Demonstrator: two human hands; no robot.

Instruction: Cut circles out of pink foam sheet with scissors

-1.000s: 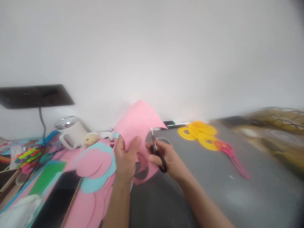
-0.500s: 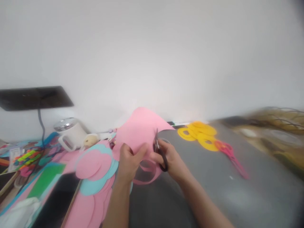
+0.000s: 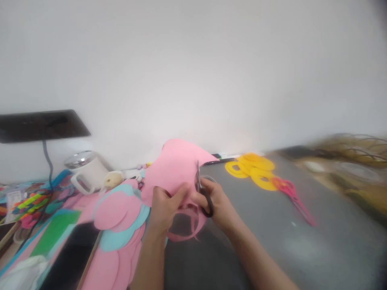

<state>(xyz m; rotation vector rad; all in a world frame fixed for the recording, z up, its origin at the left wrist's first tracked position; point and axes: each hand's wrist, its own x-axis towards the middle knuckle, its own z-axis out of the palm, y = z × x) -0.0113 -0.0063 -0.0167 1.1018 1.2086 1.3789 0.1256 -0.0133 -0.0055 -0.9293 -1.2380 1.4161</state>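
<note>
My left hand (image 3: pixel 167 207) pinches the lower edge of a sheet of pink paper (image 3: pixel 173 165), thumb on top. In my right hand (image 3: pixel 213 201) is a pair of black-handled scissors (image 3: pixel 207 201), its blades pointing up and away at the paper's right part. A thin, curled pink paper strip (image 3: pixel 184 237) hangs below the sheet, between my wrists. Left of my left hand lie overlapping pink and light-blue paper circles (image 3: pixel 113 211). The tips of my left fingers are hidden behind the paper.
To the right lie yellow paper rings (image 3: pixel 255 165) and pink scissors (image 3: pixel 296 199) on the grey table (image 3: pixel 266 241). On the left are a white mug (image 3: pixel 89 173) with a shiny lid, a black phone-like slab (image 3: pixel 74 255), green paper (image 3: pixel 56 231) and a dark panel (image 3: pixel 44 125) on a stand.
The pink sheet has turned and dipped slightly, uncovering more of a dark object behind it. The curled strip hangs a little lower. Both hands keep their hold.
</note>
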